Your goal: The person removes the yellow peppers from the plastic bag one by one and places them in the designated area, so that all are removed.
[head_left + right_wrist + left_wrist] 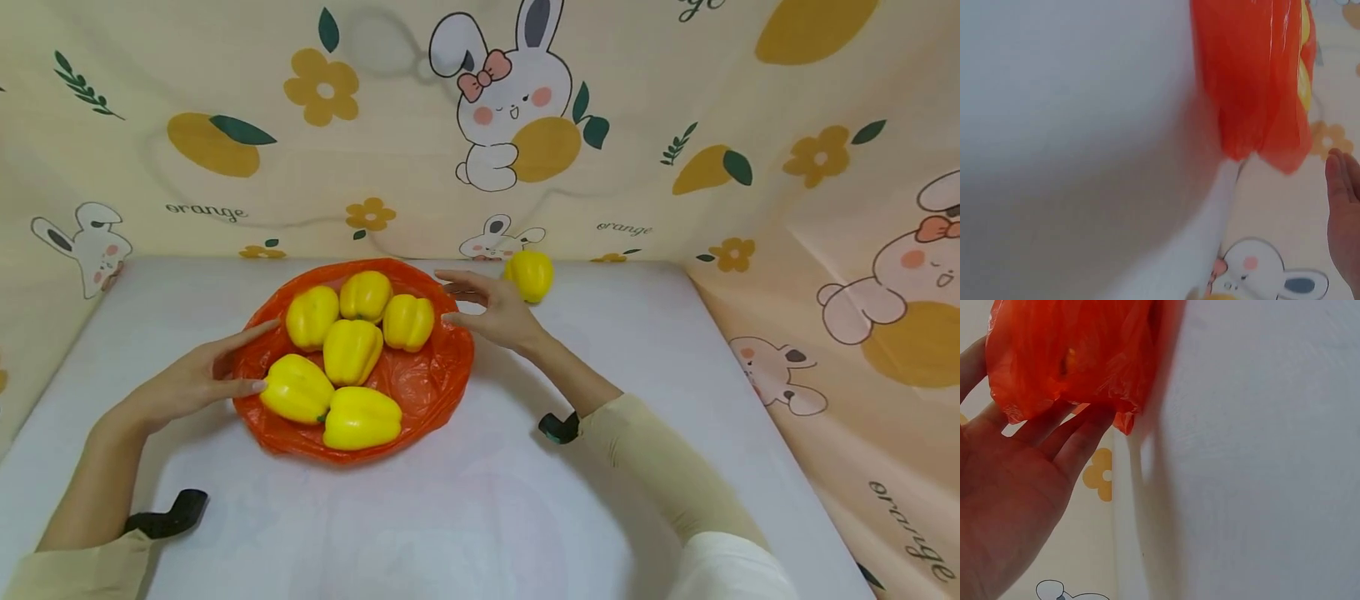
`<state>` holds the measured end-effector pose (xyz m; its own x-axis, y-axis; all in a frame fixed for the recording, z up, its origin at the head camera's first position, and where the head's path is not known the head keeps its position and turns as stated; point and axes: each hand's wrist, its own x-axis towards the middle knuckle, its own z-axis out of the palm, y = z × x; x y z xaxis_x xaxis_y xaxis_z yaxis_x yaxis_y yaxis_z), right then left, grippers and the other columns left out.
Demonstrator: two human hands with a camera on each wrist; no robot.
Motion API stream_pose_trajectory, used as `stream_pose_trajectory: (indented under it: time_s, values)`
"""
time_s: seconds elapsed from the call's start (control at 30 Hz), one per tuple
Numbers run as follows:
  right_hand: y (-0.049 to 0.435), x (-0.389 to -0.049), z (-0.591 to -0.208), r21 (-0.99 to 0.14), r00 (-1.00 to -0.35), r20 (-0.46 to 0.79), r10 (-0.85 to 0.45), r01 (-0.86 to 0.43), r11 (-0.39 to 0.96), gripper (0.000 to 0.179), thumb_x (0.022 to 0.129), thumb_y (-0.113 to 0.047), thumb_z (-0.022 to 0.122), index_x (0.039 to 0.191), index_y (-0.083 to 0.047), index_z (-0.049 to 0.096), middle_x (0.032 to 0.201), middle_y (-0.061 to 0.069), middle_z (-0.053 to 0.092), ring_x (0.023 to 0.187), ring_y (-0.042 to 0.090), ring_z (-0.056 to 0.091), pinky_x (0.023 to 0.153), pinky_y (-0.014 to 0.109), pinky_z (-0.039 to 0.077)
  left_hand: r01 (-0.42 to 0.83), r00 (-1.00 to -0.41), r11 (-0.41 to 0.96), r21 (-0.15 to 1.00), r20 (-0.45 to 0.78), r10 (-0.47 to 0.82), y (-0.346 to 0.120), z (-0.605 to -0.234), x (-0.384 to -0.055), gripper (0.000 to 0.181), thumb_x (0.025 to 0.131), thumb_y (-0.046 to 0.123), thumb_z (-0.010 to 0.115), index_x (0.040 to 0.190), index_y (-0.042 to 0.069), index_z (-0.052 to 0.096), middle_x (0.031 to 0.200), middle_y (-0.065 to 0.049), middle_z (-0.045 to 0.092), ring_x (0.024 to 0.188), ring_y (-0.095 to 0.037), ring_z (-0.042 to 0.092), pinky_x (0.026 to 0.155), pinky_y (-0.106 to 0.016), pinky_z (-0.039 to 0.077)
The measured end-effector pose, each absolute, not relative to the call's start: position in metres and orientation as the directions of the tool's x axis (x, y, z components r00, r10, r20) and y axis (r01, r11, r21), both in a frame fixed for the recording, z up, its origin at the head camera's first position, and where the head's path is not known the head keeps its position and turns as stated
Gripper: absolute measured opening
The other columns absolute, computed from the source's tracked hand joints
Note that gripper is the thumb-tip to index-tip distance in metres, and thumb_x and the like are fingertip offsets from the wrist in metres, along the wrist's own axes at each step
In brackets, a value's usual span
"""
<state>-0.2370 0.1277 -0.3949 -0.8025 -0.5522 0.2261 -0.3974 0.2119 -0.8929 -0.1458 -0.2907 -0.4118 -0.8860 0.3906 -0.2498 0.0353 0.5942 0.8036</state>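
Note:
A red plastic bag (411, 387), its mouth spread wide, holds several yellow bell peppers (352, 352). My left hand (176, 382) is at the bag's left edge, thumb tip over the rim beside the nearest-left pepper. In the left wrist view, extended fingers (1079, 440) lie against the outside of the bag (1085, 356). Across from it, my right hand (501, 312) reaches to the bag's right rim with fingers spread. The right wrist view has a gap between that hand (1344, 212) and the bag (1254, 75).
Another yellow bell pepper (529, 277) sits at the table's back edge, behind my right hand. A patterned cloth (375, 158) rises behind the white table (480, 508) and along its sides. Black wrist devices (176, 514) show by both forearms.

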Motion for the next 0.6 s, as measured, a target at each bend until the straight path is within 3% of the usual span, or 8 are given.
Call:
stream_pose_trajectory:
  time_s: [0.4,0.6]
  values:
    - [0.105,-0.236,-0.409,-0.853,-0.781,0.210,-0.589,-0.440,0.279,0.058,0.088,-0.013,0.076,0.140,-0.002,0.054,0.136,0.015,0.059,0.125,0.023,0.056,0.106,0.034,0.046,0.031,-0.882,0.582,0.812,-0.252,0.399,-0.294,-0.411,-0.145,0.080,0.093,0.030,0.069,0.159,0.018,0.024,0.159,-0.028,0.019,0.138,-0.051,0.021,0.103,-0.078,0.023]
    - [0.096,-0.236,-0.417,-0.775,-0.807,0.156,-0.570,-0.457,0.435,0.065,0.085,-0.022,0.080,0.143,-0.009,0.052,0.141,0.004,0.057,0.129,0.016,0.051,0.110,0.033,0.042,0.032,-0.881,0.596,0.803,-0.259,0.395,-0.292,-0.411,-0.145,0.080,0.093,0.032,0.069,0.159,0.018,0.026,0.158,-0.029,0.021,0.138,-0.051,0.022,0.103,-0.078,0.024]
